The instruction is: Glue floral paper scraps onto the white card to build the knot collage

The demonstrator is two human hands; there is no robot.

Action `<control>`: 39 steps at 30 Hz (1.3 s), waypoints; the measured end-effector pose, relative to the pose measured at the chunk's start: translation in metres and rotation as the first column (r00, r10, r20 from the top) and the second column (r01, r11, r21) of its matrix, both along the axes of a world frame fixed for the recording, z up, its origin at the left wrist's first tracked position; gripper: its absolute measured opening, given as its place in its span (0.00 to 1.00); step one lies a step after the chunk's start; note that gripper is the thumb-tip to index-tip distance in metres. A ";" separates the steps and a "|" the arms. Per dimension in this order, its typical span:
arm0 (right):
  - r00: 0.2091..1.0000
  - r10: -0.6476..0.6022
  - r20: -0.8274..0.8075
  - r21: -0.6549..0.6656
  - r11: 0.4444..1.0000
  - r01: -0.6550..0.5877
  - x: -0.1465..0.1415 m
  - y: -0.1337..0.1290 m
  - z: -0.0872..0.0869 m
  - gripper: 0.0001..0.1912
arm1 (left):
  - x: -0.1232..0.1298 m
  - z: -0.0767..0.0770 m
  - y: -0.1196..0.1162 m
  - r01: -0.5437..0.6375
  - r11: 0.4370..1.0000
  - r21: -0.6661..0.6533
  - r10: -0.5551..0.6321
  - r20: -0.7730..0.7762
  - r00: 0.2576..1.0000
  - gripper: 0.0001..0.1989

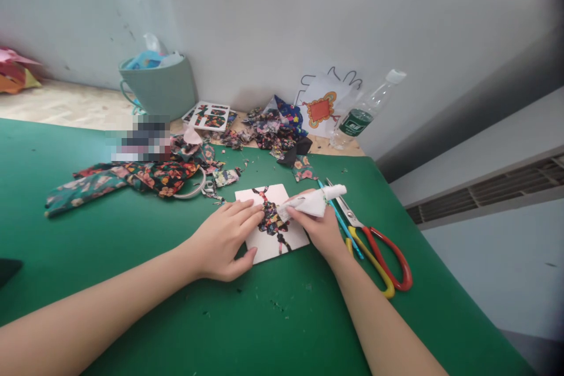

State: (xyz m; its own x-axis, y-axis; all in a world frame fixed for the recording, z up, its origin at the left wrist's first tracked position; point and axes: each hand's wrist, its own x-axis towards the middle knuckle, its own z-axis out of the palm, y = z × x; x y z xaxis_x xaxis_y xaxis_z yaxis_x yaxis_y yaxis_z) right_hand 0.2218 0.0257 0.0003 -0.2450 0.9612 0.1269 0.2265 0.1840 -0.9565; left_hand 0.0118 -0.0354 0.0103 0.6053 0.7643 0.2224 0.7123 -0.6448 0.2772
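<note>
A white square card [259, 252] lies on the green tabletop, with a pattern of dark floral fabric scraps [271, 220] across its middle and short strips at its top and bottom. My left hand [227, 238] rests flat on the card's left side, fingers stretched and tips touching the scraps. In my right hand [324, 229] is a white glue bottle [308, 204], tilted, its lower end down at the scraps' right edge. Beside that hand lie scissors [368, 241] with red and yellow handles and a thin blue pen-like stick [341, 220].
Floral cloth [145, 179] and loose scraps [273, 129] lie along the back. A green mug-shaped bin [158, 88], patterned cards [211, 116], a drawing [321, 108] and a plastic bottle [363, 114] stand against the wall. The table's edge runs down the right.
</note>
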 end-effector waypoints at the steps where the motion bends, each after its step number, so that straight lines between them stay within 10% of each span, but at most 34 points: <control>1: 1.000 -0.018 0.000 0.013 1.000 0.018 -0.001 -0.001 0.001 0.09 | 0.001 0.001 -0.001 0.004 1.000 -0.003 -0.004 -0.026 1.000 0.31; 39: 1.000 -0.021 -0.006 -0.153 0.988 0.020 -0.005 -0.008 0.001 0.12 | 0.006 0.002 -0.002 -0.012 0.999 0.043 0.015 -0.071 0.997 0.21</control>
State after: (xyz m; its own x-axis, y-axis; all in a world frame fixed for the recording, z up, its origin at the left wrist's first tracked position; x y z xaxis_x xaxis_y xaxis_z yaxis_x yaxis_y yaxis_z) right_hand 0.2172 0.0177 0.0009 -0.2244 0.9743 -0.0202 0.2217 0.0309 -0.9746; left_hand 0.0174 -0.0371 0.0126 0.6107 0.7632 0.2110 0.7379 -0.6452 0.1979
